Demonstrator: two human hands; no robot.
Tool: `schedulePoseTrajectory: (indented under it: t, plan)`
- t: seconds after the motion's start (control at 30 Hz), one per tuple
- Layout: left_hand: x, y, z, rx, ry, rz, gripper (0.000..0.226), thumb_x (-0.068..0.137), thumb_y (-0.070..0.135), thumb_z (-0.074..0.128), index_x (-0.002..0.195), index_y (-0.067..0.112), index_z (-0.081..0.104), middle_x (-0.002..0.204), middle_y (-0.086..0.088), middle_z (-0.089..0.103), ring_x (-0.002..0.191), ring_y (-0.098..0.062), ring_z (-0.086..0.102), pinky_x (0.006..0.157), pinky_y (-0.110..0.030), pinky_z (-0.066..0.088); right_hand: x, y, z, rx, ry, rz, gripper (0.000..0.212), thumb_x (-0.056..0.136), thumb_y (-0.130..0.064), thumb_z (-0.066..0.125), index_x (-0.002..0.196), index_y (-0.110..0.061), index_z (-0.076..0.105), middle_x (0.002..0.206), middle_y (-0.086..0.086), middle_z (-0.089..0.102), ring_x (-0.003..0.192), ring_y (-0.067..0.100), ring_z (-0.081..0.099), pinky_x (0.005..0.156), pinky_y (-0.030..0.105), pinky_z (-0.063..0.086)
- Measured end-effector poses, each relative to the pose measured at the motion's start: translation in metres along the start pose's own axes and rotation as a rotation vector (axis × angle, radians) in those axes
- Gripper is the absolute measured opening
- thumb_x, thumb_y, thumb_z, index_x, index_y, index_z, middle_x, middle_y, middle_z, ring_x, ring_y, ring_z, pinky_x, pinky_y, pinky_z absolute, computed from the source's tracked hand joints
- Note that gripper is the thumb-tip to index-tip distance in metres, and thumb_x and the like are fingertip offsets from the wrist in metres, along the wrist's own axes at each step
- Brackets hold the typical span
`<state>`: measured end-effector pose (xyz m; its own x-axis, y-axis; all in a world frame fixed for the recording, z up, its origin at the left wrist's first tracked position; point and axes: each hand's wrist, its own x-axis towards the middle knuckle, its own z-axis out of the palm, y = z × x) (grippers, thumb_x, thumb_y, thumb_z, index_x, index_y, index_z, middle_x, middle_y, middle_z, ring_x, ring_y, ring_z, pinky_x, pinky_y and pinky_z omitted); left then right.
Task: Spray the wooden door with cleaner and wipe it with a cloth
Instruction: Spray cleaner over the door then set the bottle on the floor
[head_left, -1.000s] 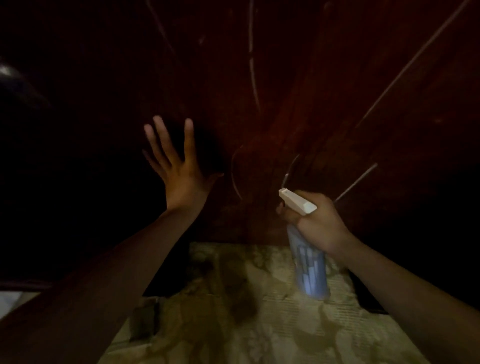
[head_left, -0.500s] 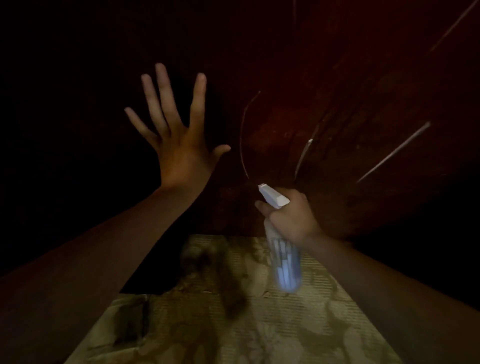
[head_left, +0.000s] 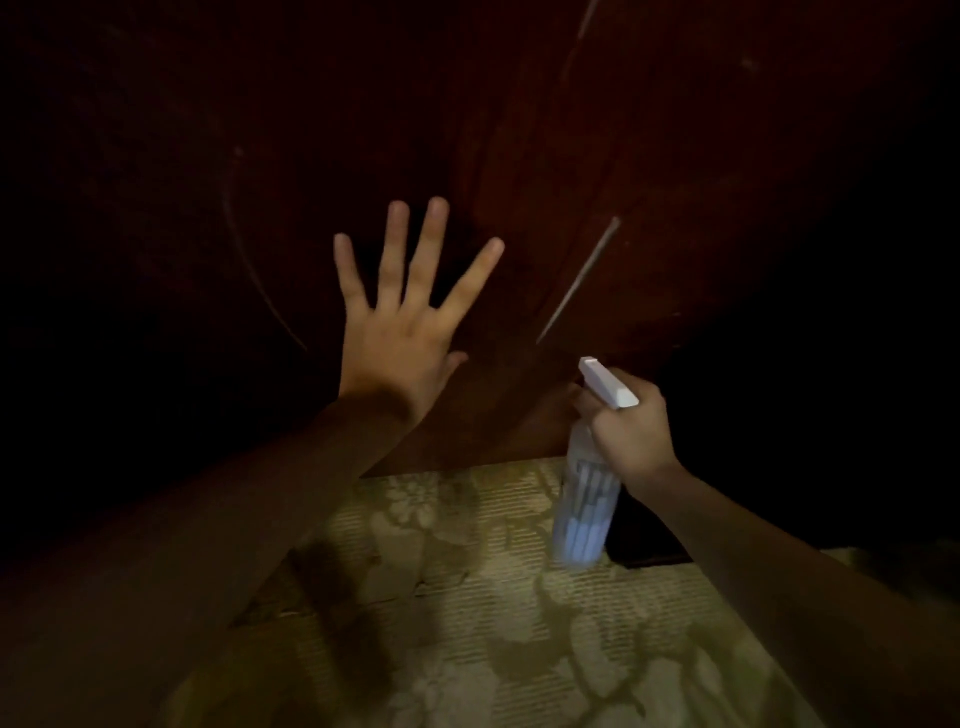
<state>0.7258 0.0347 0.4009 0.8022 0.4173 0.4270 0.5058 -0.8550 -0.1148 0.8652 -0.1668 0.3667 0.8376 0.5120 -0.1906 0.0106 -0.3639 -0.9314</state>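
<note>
Currently on the spraying step, as I judge it; nothing shows that the wipe has begun. My right grip (head_left: 631, 436) is clamped round the neck of the spray bottle (head_left: 587, 499), fingers curled in under the white trigger head (head_left: 608, 382), whose nozzle end points up and left toward the wooden door (head_left: 649, 208). The bottle hangs roughly upright and slightly blurred, low down near the door's bottom edge and above the patterned floor covering (head_left: 493, 597). I can make out no mist or wet patch on the wood because the light is too poor. My left grip (head_left: 400, 332) holds nothing: its fingers are straight and fanned apart, and the palm is turned to the dark panel, to the left of the bottle and higher. I cannot tell whether the palm lies flat on the wood or sits just off it. The left forearm reaches forward and up from the lower left, and the right forearm comes in from the lower right with the wrist raised behind the trigger. The cloth is not in view. The next move calls for squeezing the trigger with the nozzle squared to the panel and the left grip kept out of the spray line. After that a cloth must be found before the cleaner runs down the door.
</note>
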Motion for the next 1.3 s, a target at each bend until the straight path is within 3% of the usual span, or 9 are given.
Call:
schedulePoseTrajectory:
  t: [0.07,0.3,0.6,0.73,0.83,0.9,1.03,1.17,1.3]
  plan:
    - [0.005,0.009,0.006,0.046,0.003,-0.028,0.142,0.073,0.058,0.088,0.165,0.037,-0.018,0.165,-0.017,-0.03,0.155,-0.045,-0.013,0.114,-0.077,-0.004,0.008,0.005,-0.008,-0.01,0.005,-0.012,0.025,0.091,-0.021,0.077,0.091,-0.045,0.068,0.083,-0.029,0.07,0.084,-0.014,0.066,0.08,0.022,0.052]
    - [0.008,0.009,0.018,0.102,0.055,-0.049,0.143,0.07,0.048,0.093,0.166,0.037,-0.012,0.169,-0.016,-0.017,0.152,-0.049,-0.005,0.111,-0.079,0.001,0.017,0.014,-0.01,-0.137,-0.042,-0.02,0.012,0.087,-0.032,0.079,0.089,-0.021,0.074,0.092,0.002,0.077,0.088,0.02,0.074,0.085,0.054,0.06]
    - [0.001,0.012,0.008,-0.034,0.04,-0.043,0.134,0.075,0.043,0.091,0.167,0.038,-0.005,0.17,-0.011,-0.02,0.156,-0.042,-0.013,0.116,-0.075,-0.008,0.003,0.007,-0.011,-0.057,-0.125,-0.042,0.01,0.088,-0.023,0.08,0.082,-0.024,0.073,0.076,-0.005,0.07,0.074,0.013,0.068,0.07,0.036,0.053]
    - [-0.042,0.021,-0.004,-0.211,-0.205,-0.058,0.107,0.084,0.045,0.079,0.169,0.034,0.014,0.177,-0.008,-0.006,0.164,-0.034,-0.003,0.127,-0.067,0.004,-0.027,0.005,0.003,-0.058,-0.171,-0.11,0.021,0.088,-0.014,0.079,0.079,-0.03,0.07,0.084,-0.007,0.065,0.08,0.009,0.066,0.072,0.029,0.05]
    - [-0.087,0.038,0.004,-0.463,-0.692,-0.299,0.082,0.094,0.046,0.074,0.164,0.037,0.031,0.174,0.007,0.02,0.156,-0.023,0.033,0.125,-0.046,0.035,-0.05,-0.001,0.023,-0.008,-0.231,-0.134,0.015,0.087,-0.012,0.08,0.095,-0.024,0.076,0.1,-0.007,0.067,0.097,0.007,0.067,0.082,0.023,0.049]
    - [-0.133,0.037,0.007,-0.777,-0.844,-0.479,0.086,0.087,0.04,0.085,0.16,0.029,0.04,0.165,0.004,0.04,0.148,-0.024,0.046,0.119,-0.041,0.043,-0.068,-0.008,0.064,0.033,-0.336,-0.139,0.015,0.086,-0.013,0.081,0.099,-0.019,0.078,0.108,-0.008,0.068,0.107,0.009,0.067,0.087,0.022,0.051]
    - [-0.186,0.041,-0.004,-0.964,-0.733,-0.752,0.103,0.078,0.045,0.091,0.161,0.023,0.033,0.154,0.002,0.055,0.14,-0.021,0.055,0.112,-0.037,0.049,-0.105,-0.017,0.113,0.11,-0.444,-0.142,0.019,0.085,-0.016,0.081,0.104,-0.016,0.077,0.115,-0.007,0.07,0.11,0.006,0.068,0.089,0.021,0.055]
    - [-0.26,-0.003,-0.013,-0.836,-0.603,-1.039,0.068,0.085,0.052,0.066,0.145,0.021,0.056,0.13,-0.003,0.072,0.119,-0.026,0.07,0.099,-0.04,0.057,-0.152,-0.008,0.18,0.01,-0.707,-0.06,0.051,0.078,-0.029,0.085,0.126,-0.033,0.068,0.124,-0.024,0.064,0.114,-0.003,0.063,0.085,0.019,0.057]
    - [-0.325,-0.051,-0.014,-0.785,-0.488,-1.193,0.054,0.098,0.031,0.071,0.148,0.022,0.054,0.133,0.003,0.071,0.121,-0.017,0.068,0.091,-0.023,0.051,-0.189,0.014,0.24,-0.205,-0.924,0.034,0.071,0.071,-0.021,0.092,0.132,-0.033,0.059,0.116,-0.015,0.067,0.115,0.01,0.065,0.084,0.022,0.053]
